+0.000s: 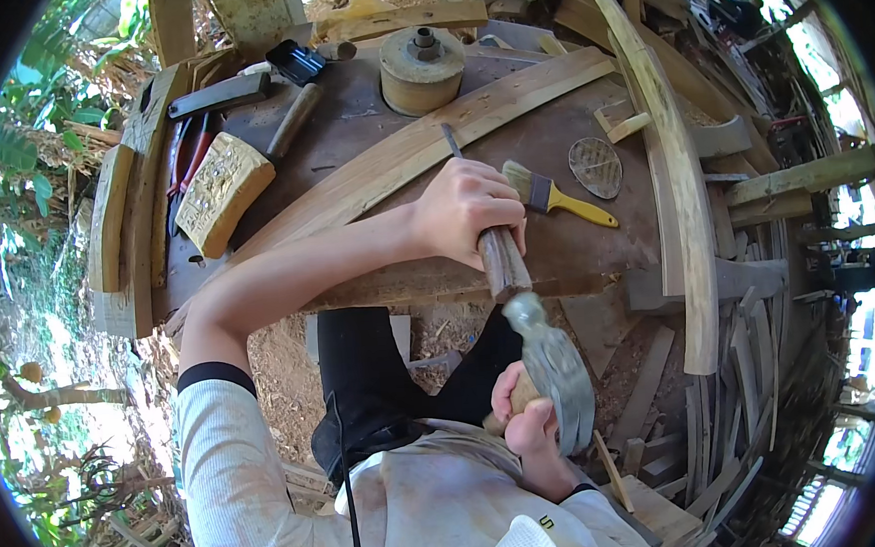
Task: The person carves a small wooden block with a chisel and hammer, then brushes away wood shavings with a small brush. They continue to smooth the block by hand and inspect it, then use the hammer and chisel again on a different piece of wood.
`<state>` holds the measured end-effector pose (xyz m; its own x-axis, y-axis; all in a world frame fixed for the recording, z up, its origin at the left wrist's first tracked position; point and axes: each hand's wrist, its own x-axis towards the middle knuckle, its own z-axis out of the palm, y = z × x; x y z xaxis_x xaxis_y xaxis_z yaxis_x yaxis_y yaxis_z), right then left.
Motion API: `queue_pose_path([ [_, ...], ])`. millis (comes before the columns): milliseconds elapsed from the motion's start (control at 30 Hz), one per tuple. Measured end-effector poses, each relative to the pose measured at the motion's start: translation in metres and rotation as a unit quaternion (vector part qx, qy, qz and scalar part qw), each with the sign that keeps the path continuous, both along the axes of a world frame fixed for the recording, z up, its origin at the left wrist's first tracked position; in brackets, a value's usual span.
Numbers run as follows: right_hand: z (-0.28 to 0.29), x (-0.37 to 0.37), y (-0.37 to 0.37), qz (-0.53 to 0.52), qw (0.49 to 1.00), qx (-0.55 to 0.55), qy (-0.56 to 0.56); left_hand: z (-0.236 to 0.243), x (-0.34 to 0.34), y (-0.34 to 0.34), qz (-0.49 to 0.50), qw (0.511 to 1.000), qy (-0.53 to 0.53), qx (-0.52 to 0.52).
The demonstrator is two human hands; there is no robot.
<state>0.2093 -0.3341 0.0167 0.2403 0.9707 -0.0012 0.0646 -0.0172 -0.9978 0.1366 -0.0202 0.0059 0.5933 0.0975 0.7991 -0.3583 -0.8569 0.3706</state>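
Observation:
My left hand (466,210) is closed around the wooden handle of a chisel (504,264). Its thin metal blade comes out beyond my fist and reaches the long wooden board (391,176) lying across the workbench. Close to my body, my right hand (526,413) grips the wooden handle of a claw hammer (558,374). The hammer's striking face is at the butt of the chisel handle; whether they touch, I cannot tell. A paintbrush (558,198) with a yellow handle lies just right of my left hand.
On the bench (597,254) are a carved wooden block (224,194), red-handled pliers (195,153), a round wooden piece with a metal top (421,72) and a flat oval piece (595,168). A long curved pole (688,198) stands at the right, with scrap wood piled beyond.

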Motion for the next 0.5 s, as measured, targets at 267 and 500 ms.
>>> queue_pose_path([
  [267, -0.020, 0.010, -0.007, -0.035, 0.995, 0.083, -0.038, 0.005, 0.004, 0.004, 0.001, 1.000, -0.011, -0.024],
  [500, 0.009, -0.001, 0.007, -0.043, 0.987, 0.153, 0.008, 0.009, 0.001, 0.003, 0.013, 0.999, -0.012, -0.050],
])
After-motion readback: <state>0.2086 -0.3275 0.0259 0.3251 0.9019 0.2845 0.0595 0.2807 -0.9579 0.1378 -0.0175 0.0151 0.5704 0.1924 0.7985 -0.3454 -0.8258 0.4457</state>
